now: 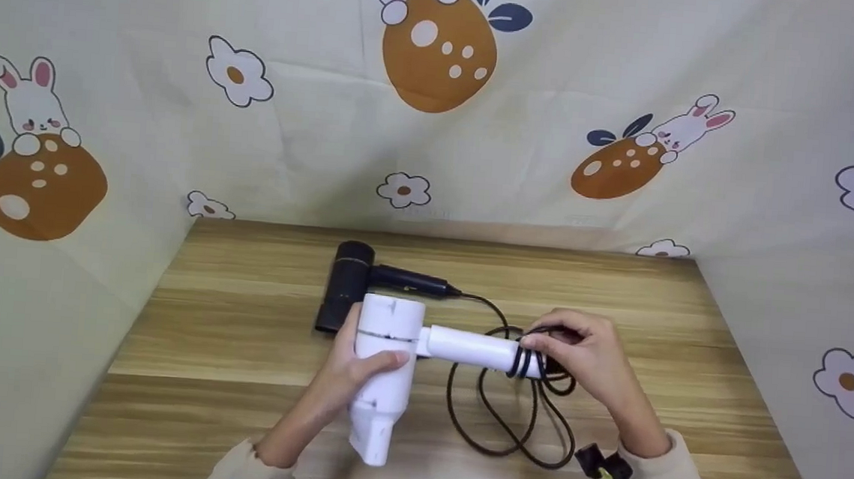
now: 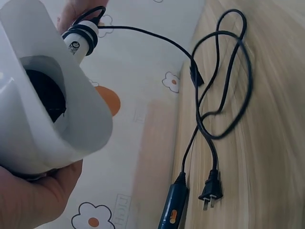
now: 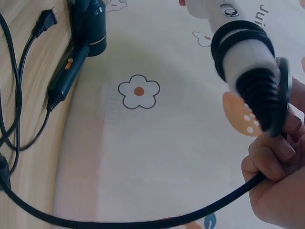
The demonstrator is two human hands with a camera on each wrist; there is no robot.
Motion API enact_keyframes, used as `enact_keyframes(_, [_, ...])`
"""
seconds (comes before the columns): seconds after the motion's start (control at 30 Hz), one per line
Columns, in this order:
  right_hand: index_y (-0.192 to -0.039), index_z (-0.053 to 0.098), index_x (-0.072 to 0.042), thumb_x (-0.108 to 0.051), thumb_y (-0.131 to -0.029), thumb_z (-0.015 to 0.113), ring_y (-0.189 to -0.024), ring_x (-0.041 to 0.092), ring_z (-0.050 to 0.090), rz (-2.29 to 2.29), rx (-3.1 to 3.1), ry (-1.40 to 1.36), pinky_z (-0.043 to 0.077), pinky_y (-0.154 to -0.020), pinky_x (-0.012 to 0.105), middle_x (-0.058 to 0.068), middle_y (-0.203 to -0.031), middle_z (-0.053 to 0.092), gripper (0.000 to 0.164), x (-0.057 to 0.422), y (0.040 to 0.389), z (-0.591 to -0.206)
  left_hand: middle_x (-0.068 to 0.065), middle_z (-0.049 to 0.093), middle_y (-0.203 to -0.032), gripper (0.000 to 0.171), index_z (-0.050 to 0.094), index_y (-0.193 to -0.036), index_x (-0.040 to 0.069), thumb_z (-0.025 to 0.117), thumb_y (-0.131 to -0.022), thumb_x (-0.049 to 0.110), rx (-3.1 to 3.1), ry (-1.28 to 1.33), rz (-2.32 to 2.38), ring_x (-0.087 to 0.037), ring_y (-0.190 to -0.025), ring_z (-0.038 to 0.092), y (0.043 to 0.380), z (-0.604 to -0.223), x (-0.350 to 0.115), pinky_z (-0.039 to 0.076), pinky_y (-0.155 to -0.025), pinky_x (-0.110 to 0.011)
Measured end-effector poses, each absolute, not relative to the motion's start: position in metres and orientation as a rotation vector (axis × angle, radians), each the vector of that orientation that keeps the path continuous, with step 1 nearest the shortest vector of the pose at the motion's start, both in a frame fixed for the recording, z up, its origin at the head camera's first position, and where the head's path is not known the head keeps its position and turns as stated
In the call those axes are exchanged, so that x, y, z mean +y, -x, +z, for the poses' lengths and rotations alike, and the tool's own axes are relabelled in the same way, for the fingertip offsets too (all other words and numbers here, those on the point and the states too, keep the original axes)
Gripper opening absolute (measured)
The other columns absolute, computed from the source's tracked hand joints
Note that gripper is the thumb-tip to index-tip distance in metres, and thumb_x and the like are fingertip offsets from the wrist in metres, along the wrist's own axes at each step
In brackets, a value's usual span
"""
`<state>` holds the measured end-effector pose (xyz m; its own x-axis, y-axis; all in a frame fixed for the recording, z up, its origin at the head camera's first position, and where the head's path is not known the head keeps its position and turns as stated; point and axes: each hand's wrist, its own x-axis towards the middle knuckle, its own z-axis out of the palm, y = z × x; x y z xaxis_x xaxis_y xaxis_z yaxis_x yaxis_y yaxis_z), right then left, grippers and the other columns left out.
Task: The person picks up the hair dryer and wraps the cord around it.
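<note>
My left hand (image 1: 358,362) grips the barrel of a white hair dryer (image 1: 389,357), thumb across its front and nozzle pointing toward me. The dryer's handle reaches right, with turns of black cord (image 1: 521,360) wrapped around its end. At that end my right hand (image 1: 577,348) pinches the cord between thumb and fingers. In the right wrist view, the ribbed cord sleeve (image 3: 259,95) sticks out of the handle beside the curled fingers. Seen from the left wrist, the dryer's open nozzle (image 2: 62,105) fills the near side, and the left palm supports the barrel.
Behind the white dryer, a black hair dryer (image 1: 349,279) lies on the wooden table (image 1: 235,406). Loose loops of cord (image 1: 487,450) spread below the white handle. A two-pin plug (image 2: 211,188) rests near the black dryer's handle. Patterned cloth walls (image 1: 290,147) enclose the table's back and sides.
</note>
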<state>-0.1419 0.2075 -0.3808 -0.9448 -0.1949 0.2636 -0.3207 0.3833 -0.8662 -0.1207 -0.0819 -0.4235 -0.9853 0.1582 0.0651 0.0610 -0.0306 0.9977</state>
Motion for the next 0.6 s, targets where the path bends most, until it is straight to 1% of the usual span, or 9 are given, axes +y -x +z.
enact_keyframes(0.07, [-0.084,0.07,-0.001,-0.008,-0.073,0.076,-0.066,0.006,0.061,1.7,-2.543,-0.466,0.052,-0.059,0.02,-0.003,-0.079,0.069,0.015,0.21,0.144,-0.381,-0.017,0.054,-0.098,0.063,0.034,-0.124,-0.001,0.069,-0.074,0.013,2.116,-0.243,2.206,-0.022,-0.081,0.058,0.119,-0.422,-0.082,0.054,-0.07,-0.037])
enact_keyframes(0.13, [-0.088,0.067,0.003,-0.005,-0.075,0.074,-0.069,0.005,0.06,1.786,-2.534,-0.527,0.051,-0.061,0.019,-0.004,-0.082,0.068,0.017,0.213,0.148,-0.383,-0.016,0.054,-0.097,0.064,0.034,-0.124,0.0,0.069,-0.073,0.014,2.09,-0.232,2.216,-0.022,-0.08,0.059,0.118,-0.423,-0.082,0.054,-0.069,-0.038])
enact_keyframes(0.2, [-0.089,0.065,0.004,-0.003,-0.077,0.071,-0.071,0.004,0.059,1.876,-2.497,-0.621,0.049,-0.062,0.017,-0.004,-0.083,0.067,0.016,0.215,0.152,-0.387,-0.014,0.055,-0.096,0.064,0.033,-0.125,0.0,0.068,-0.073,0.013,2.048,-0.213,2.237,-0.022,-0.079,0.059,0.116,-0.424,-0.081,0.054,-0.068,-0.038])
enact_keyframes(0.3, [-0.089,0.066,-0.003,-0.001,-0.081,0.066,-0.072,0.003,0.057,2.019,-2.425,-0.752,0.047,-0.063,0.017,-0.004,-0.085,0.066,0.008,0.216,0.158,-0.397,-0.012,0.055,-0.095,0.065,0.031,-0.126,0.0,0.067,-0.073,0.011,1.973,-0.19,2.282,-0.021,-0.079,0.059,0.113,-0.427,-0.082,0.054,-0.067,-0.038])
enact_keyframes(0.33, [-0.089,0.067,-0.007,-0.001,-0.083,0.064,-0.074,0.003,0.057,2.067,-2.404,-0.773,0.047,-0.064,0.017,-0.006,-0.086,0.065,0.01,0.216,0.159,-0.4,-0.011,0.055,-0.094,0.064,0.031,-0.126,0.0,0.066,-0.073,0.01,1.948,-0.186,2.297,-0.021,-0.078,0.059,0.112,-0.427,-0.082,0.054,-0.067,-0.038])
enact_keyframes(0.43, [-0.091,0.069,-0.019,-0.002,-0.088,0.058,-0.075,0.002,0.056,2.169,-2.352,-0.795,0.048,-0.066,0.016,-0.01,-0.087,0.065,0.021,0.214,0.162,-0.407,-0.009,0.055,-0.093,0.064,0.029,-0.128,0.0,0.063,-0.075,0.009,1.886,-0.179,2.327,-0.021,-0.078,0.059,0.111,-0.428,-0.083,0.053,-0.067,-0.036])
enact_keyframes(0.5, [-0.091,0.069,-0.023,-0.002,-0.09,0.056,-0.076,0.001,0.056,2.189,-2.33,-0.784,0.048,-0.068,0.015,-0.011,-0.087,0.065,0.025,0.212,0.163,-0.409,-0.009,0.055,-0.094,0.064,0.028,-0.13,0.001,0.061,-0.076,0.009,1.856,-0.181,2.338,-0.02,-0.078,0.059,0.111,-0.428,-0.083,0.053,-0.067,-0.036])
enact_keyframes(0.6, [-0.09,0.07,-0.026,-0.003,-0.092,0.053,-0.076,0.0,0.057,2.183,-2.293,-0.763,0.048,-0.068,0.014,-0.013,-0.086,0.065,0.029,0.207,0.163,-0.412,-0.008,0.056,-0.094,0.065,0.027,-0.13,0.001,0.061,-0.076,0.008,1.824,-0.182,2.361,-0.021,-0.078,0.06,0.111,-0.426,-0.082,0.053,-0.068,-0.036])
